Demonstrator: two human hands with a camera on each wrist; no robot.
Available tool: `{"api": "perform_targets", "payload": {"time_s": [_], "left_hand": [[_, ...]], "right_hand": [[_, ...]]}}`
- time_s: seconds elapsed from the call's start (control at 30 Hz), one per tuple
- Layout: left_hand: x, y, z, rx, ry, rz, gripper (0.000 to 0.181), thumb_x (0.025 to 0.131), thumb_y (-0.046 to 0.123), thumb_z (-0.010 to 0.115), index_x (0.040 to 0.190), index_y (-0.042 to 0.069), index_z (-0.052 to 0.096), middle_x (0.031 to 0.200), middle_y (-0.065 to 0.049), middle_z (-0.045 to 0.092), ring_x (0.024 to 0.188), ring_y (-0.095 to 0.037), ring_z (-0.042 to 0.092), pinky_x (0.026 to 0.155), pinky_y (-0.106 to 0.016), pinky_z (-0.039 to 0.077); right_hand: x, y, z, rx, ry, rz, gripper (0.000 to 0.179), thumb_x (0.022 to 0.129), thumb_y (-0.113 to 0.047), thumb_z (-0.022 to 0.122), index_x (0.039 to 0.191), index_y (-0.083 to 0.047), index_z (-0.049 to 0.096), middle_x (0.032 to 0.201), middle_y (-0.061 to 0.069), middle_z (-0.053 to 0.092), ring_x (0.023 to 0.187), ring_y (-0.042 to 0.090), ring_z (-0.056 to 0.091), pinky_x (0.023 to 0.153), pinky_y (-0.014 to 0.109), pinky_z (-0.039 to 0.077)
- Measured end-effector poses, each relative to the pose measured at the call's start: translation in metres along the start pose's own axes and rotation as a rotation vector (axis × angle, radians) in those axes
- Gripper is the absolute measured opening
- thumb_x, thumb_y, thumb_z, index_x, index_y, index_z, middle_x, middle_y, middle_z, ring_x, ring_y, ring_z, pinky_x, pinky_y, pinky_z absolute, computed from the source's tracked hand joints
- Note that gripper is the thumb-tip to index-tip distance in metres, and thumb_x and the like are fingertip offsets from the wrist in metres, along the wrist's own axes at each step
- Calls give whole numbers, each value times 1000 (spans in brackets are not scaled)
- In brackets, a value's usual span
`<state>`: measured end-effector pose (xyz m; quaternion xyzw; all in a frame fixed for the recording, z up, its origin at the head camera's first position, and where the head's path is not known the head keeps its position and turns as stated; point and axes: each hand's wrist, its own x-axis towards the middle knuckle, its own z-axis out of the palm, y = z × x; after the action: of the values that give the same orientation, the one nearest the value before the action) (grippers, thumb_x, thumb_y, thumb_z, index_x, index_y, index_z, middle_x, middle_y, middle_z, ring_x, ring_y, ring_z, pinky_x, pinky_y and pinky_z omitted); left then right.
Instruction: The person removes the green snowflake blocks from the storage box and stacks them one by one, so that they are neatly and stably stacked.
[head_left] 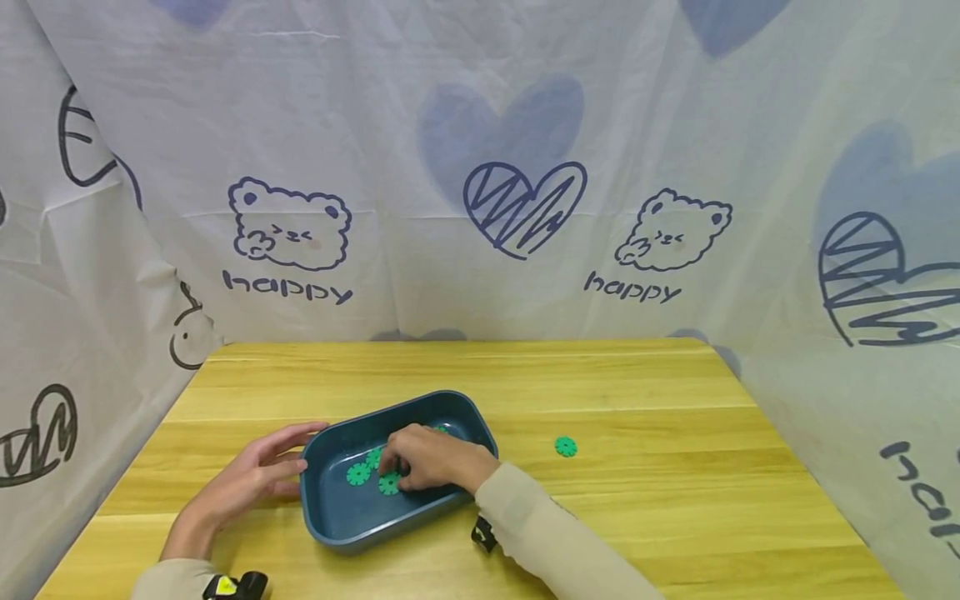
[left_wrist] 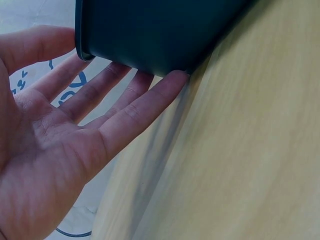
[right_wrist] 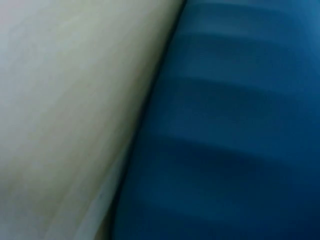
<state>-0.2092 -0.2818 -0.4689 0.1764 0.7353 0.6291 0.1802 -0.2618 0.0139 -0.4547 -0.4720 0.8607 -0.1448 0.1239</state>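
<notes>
A dark blue rectangular plastic bin (head_left: pixel 352 533) stands at an angle on the table, with several green notched discs (head_left: pixel 358 474) on its floor. My left hand (head_left: pixel 251 479) touches the bin's left end, its fingers fairly straight; in the left wrist view the fingertips meet the wall (left_wrist: pixel 150 35) and the thumb lies at the rim. Over the right wall my right hand (head_left: pixel 435 458) reaches in, its fingers bent down beside a green disc (head_left: pixel 388 483). Whether they pinch it is hidden. Only the bin's outer side (right_wrist: pixel 215 130) and tabletop show in the right wrist view.
One more green notched disc (head_left: pixel 566 447) lies on the wooden table (head_left: pixel 675 500), right of the bin. White cloth (head_left: pixel 405 250) printed with bears and hearts hangs behind the table and on both sides.
</notes>
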Motion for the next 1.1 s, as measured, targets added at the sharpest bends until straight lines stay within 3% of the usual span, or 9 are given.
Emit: {"api": "perform_targets", "payload": {"time_s": [0.53,0.77,1.1], "left_hand": [[0,-1,-1,-40,-38,39,55,106,8,52,158,5,35,141,16,59,124,-7,64,92,-39,63],[0,-3,-2,-15,-24,33,57,106,9,52,158,0,31,141,13,59,124,-8,65,93,-40,63],[0,-1,0,-12,-15,31,57,106,10,53,158,1,32,140,13,60,122,-7,65,92,-40,63]], "right_hand": [[-8,4,0,32,5,53,24,87,-10,82,110,-11,78,101,-4,75,81,-2,62,71,6,51],[-14,9,-2,44,36,41,22,85,-13,84,106,-12,79,94,-6,74,78,-5,60,70,5,51],[-26,16,-13,95,94,20,20,85,-12,83,104,-10,78,90,-6,72,72,-6,58,67,5,50]]}}
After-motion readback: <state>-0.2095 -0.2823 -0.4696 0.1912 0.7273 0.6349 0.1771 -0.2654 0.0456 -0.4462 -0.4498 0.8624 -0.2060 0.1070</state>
